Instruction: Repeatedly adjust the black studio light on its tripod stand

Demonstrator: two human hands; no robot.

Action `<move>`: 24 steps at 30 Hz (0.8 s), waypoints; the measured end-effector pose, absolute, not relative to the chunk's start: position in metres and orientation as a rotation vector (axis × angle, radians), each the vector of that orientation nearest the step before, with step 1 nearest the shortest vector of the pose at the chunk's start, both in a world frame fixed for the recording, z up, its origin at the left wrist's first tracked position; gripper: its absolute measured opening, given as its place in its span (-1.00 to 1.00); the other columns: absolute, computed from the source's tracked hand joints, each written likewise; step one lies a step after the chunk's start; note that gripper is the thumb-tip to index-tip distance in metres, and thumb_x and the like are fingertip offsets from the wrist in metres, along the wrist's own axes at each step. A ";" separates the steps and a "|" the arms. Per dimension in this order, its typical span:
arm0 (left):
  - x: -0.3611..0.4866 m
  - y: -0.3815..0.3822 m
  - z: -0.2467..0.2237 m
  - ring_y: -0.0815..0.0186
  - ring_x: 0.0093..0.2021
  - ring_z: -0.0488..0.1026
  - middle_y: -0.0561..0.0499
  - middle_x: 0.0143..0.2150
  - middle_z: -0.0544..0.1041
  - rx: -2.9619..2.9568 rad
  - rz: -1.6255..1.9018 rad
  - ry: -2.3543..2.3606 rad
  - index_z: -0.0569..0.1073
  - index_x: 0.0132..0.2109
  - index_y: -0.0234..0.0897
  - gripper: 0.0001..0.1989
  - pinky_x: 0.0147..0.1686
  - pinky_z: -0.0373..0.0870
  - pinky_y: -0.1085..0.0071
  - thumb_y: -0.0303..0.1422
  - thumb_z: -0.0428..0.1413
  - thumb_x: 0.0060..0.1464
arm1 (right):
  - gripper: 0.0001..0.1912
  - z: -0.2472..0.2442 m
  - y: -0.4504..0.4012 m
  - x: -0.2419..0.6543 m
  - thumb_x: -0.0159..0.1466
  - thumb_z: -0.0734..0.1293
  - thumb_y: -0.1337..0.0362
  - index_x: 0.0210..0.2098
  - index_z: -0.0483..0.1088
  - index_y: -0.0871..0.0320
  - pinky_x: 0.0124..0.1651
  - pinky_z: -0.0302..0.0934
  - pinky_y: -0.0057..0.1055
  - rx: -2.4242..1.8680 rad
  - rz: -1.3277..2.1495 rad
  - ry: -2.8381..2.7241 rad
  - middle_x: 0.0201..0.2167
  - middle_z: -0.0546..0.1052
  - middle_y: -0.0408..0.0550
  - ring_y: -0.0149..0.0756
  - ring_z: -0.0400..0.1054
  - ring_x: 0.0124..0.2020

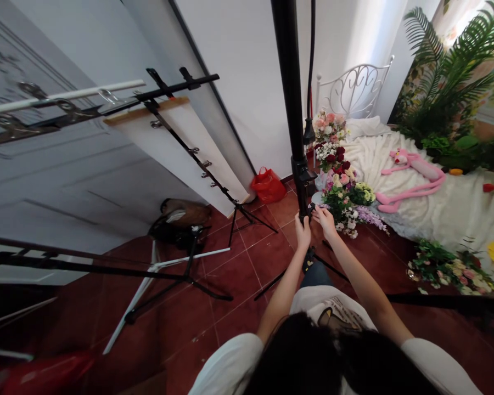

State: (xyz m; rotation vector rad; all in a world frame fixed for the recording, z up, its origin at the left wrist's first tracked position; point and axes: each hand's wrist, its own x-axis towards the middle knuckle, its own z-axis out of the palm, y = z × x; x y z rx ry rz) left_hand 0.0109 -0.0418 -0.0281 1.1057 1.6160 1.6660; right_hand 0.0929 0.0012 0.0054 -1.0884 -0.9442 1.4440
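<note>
A tall black light stand [293, 99] rises upright right in front of me. My left hand [302, 230] is wrapped round its lower pole. At the same height, my right hand [323, 218] is closed on a small black knob [312, 208] at the right side of the pole; the fingers partly cover it. Above both hands sits a black clamp collar [300, 167] on the pole. A black cable [312, 66] hangs along the pole's right side, with a dark fitting low on it.
Artificial flowers [337, 175] stand close to my right hand, beside a bed with cream cloth [379, 153] and a pink plush toy [422, 170]. To the left are a backdrop stand with clips [189, 148], a red bag [267, 185] and tripod legs [189, 274] across the tiled floor.
</note>
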 end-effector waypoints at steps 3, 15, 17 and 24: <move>0.023 -0.062 -0.055 0.16 0.26 0.26 -0.29 0.20 0.33 1.107 1.595 1.795 0.22 0.18 -0.32 -0.49 0.26 0.15 0.14 -0.08 -0.05 0.22 | -0.63 0.005 -0.020 0.124 0.11 0.42 -0.08 -0.41 0.37 0.11 -0.03 0.35 -0.32 -1.045 1.591 -0.904 -0.27 0.59 -0.02 -0.28 0.50 -0.18; 0.171 -0.090 -0.090 0.32 -0.30 0.47 0.01 -0.37 0.51 1.311 0.491 1.049 0.40 -0.25 -0.31 -0.59 -0.12 0.40 0.30 -0.03 -0.07 0.20 | -0.74 -0.029 -0.141 0.289 0.07 0.48 0.09 -0.37 0.43 0.09 -0.24 0.48 -0.37 -1.157 1.294 -0.314 -0.40 0.62 -0.09 -0.30 0.55 -0.34; 0.204 -0.089 -0.065 0.32 -0.30 0.45 0.02 -0.37 0.51 1.490 0.461 0.929 0.40 -0.29 -0.29 -0.56 -0.12 0.39 0.32 0.01 -0.08 0.19 | -0.79 -0.031 -0.164 0.313 0.11 0.45 0.11 -0.37 0.42 0.07 -0.29 0.48 -0.39 -1.137 1.183 -0.183 -0.44 0.61 -0.12 -0.32 0.54 -0.40; 0.322 -0.113 0.005 0.29 -0.05 0.43 -0.11 -0.06 0.48 1.599 0.560 0.340 0.40 -0.05 -0.31 -0.55 0.07 0.32 0.32 -0.01 -0.04 0.20 | -0.92 -0.011 -0.239 0.358 0.20 0.33 0.18 -0.37 0.44 0.02 -0.33 0.41 -0.46 -0.929 0.888 0.078 -0.46 0.56 -0.16 -0.42 0.47 -0.46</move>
